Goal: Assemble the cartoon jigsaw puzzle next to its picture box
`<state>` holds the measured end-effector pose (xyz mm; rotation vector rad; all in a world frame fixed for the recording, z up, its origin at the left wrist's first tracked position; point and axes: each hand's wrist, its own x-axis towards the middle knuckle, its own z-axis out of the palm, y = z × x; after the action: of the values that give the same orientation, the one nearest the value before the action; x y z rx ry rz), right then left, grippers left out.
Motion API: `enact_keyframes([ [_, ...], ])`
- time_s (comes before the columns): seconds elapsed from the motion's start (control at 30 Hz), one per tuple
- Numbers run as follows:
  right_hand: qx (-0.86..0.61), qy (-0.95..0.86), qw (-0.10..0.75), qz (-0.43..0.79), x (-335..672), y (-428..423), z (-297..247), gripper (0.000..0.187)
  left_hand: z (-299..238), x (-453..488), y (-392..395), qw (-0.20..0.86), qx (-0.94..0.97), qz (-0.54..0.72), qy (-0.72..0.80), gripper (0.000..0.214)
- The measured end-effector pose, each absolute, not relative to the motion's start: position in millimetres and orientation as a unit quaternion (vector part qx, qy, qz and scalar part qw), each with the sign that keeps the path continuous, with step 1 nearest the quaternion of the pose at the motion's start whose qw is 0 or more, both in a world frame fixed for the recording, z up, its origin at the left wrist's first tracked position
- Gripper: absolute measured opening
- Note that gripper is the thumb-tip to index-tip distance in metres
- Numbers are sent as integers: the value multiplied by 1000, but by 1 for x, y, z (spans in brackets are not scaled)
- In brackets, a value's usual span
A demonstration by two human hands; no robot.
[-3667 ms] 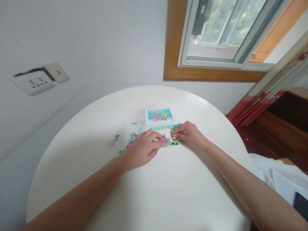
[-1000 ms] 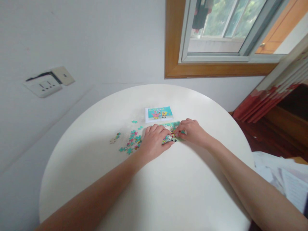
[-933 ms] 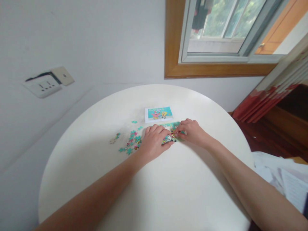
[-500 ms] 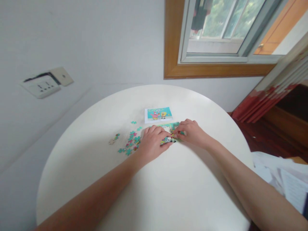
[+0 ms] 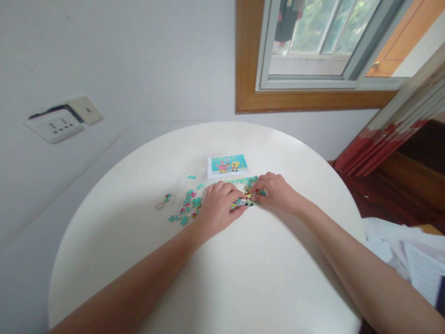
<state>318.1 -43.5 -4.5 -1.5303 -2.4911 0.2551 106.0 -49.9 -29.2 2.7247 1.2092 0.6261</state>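
Observation:
A partly joined jigsaw puzzle (image 5: 239, 203) lies on the white table, half covered by my hands. My left hand (image 5: 219, 204) is closed over its left side, with the thumb along the near edge and the fingers bent across the top. From the right, my right hand (image 5: 274, 192) pinches at the puzzle with thumb and forefinger, on a small puzzle piece that its fingers mostly hide. Loose puzzle pieces (image 5: 189, 195) in teal, pink and yellow are scattered left of my left hand. Just behind the puzzle is a box (image 5: 227, 166) with a cartoon picture on a teal ground.
A few joined pieces (image 5: 163, 201) lie apart at the far left of the pile. The round white table (image 5: 243, 278) stands against the wall, under a wood-framed window (image 5: 248, 99). Papers (image 5: 406, 250) are heaped beyond its right edge, and a curtain (image 5: 378, 139) hangs behind.
Both hands keep almost the same place on the puzzle, with only slight finger movement. The whole view has shifted a little.

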Motion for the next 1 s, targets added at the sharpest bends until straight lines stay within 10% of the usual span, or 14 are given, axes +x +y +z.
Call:
enact_keyframes([
  [1.0, -516, -842, 111, 108, 320, -47, 3, 15, -29, 105, -50, 43, 893, 206, 397, 24],
])
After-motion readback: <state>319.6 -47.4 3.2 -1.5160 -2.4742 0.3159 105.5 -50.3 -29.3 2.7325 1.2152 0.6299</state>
